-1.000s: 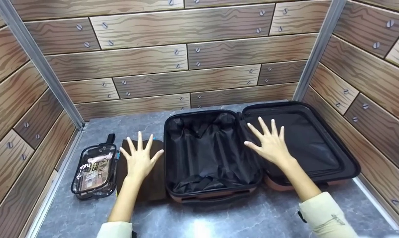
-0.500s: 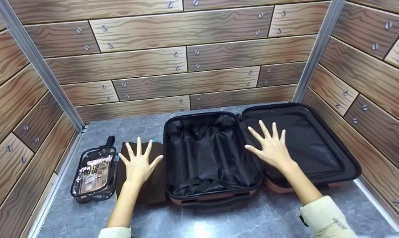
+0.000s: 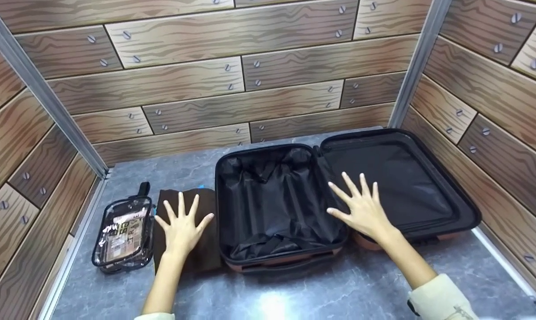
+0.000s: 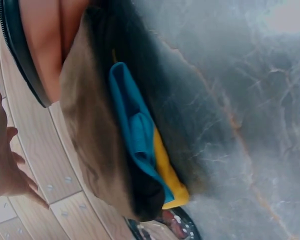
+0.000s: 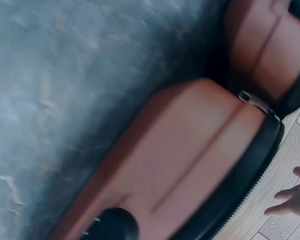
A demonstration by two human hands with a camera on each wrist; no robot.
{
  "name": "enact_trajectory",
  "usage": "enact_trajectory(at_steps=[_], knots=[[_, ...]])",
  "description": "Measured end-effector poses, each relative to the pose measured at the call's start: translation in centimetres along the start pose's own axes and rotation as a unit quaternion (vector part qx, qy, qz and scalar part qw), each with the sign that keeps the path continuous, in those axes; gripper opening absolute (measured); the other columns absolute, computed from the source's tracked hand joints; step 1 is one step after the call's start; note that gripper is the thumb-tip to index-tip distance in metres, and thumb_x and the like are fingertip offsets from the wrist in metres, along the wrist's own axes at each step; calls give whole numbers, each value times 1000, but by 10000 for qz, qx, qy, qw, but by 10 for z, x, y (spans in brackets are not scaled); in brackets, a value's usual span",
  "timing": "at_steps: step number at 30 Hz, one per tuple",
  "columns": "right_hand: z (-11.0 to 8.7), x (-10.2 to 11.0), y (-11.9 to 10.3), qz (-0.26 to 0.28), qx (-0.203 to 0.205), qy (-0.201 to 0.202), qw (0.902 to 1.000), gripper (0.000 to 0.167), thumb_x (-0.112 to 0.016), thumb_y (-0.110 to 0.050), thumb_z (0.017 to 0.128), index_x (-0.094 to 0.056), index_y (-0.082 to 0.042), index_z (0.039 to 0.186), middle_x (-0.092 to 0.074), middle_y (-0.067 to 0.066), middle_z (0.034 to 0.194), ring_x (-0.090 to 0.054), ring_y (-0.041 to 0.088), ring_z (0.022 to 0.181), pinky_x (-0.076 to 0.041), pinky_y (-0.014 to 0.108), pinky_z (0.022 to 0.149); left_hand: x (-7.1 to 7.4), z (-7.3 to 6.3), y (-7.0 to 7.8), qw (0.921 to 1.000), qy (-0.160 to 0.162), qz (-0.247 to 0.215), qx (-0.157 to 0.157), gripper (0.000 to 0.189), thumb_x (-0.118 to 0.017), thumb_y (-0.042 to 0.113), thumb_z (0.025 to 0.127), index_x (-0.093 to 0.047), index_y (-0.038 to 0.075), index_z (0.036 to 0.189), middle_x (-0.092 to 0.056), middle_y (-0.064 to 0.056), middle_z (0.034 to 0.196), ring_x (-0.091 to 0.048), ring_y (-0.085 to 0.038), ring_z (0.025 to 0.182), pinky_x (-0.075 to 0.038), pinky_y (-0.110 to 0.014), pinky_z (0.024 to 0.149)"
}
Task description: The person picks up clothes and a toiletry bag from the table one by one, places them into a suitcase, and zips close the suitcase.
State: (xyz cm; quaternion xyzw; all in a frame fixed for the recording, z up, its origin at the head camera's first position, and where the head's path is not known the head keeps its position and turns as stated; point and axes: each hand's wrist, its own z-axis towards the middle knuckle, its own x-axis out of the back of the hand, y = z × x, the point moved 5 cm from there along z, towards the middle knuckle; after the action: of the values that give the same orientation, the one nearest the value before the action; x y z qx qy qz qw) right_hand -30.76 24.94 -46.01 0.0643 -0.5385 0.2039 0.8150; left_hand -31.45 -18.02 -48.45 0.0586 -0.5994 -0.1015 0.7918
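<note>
My left hand [image 3: 182, 231], fingers spread wide, hovers over a brown folded cloth [image 3: 206, 249] to the left of the suitcase. In the left wrist view, folded blue cloth [image 4: 132, 120] and yellow cloth [image 4: 167, 175] show at the brown cloth's [image 4: 90, 120] side. The suitcase [image 3: 274, 260] lies open flat, its black-lined left half holding only loose straps. Over the near left part of its right half [image 3: 397, 178], my right hand [image 3: 363, 213] is likewise spread and holds nothing. The right wrist view shows the suitcase's copper-coloured shell [image 5: 180, 150] and black zipped edge.
A clear zip pouch [image 3: 123, 233] with black trim and makeup palettes inside lies left of the brown cloth. Wood-patterned walls [image 3: 294, 71] enclose the grey marbled table [image 3: 321, 298] at the back and both sides.
Both spread hands have come slightly nearer the front of the table. The head view has shifted a little. The suitcase, cloth and pouch stay in place.
</note>
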Motion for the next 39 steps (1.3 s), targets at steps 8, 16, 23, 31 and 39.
enact_trajectory(at_steps=[8,16,23,31,39], knots=[[-30,-13,-14,276,822,-44,9962,62,-54,-56,84,-45,-27,137,-28,10,146,-19,48,129,-16,65,98,-6,-10,-9,9997,-206,20,131,67,-38,59,90,-29,21,145,-10,-20,150,-1,-53,129,5,-71,93],[-47,-31,-3,571,978,-298,9931,51,-53,-48,88,-50,-26,134,-31,9,145,-26,42,129,-20,59,100,-6,-23,-25,9989,-60,-282,362,63,-42,53,92,-34,17,143,-13,-22,149,-1,-52,129,5,-68,95],[-50,-38,-1,692,887,-265,9933,45,-52,-45,90,-54,-26,131,-30,8,146,-29,39,129,-22,55,101,-8,-38,-45,9961,144,-622,603,59,-48,46,92,-37,14,141,-17,-25,146,-6,-51,130,-1,-65,99],[-48,-41,0,677,821,-253,9940,42,-53,-45,89,-58,-26,127,-29,7,146,-29,39,128,-27,54,98,-11,-50,-69,9888,251,-1142,924,56,-55,32,91,-37,9,140,-22,-31,141,-22,-50,125,-17,-59,101],[-51,-42,1,730,750,-289,9941,40,-62,-36,86,-59,-25,124,-28,5,147,-28,38,129,-27,55,98,-18,-66,-90,9706,-85,-1788,1609,56,-55,27,91,-36,7,140,-26,-34,137,-25,-52,122,-23,-61,96]])
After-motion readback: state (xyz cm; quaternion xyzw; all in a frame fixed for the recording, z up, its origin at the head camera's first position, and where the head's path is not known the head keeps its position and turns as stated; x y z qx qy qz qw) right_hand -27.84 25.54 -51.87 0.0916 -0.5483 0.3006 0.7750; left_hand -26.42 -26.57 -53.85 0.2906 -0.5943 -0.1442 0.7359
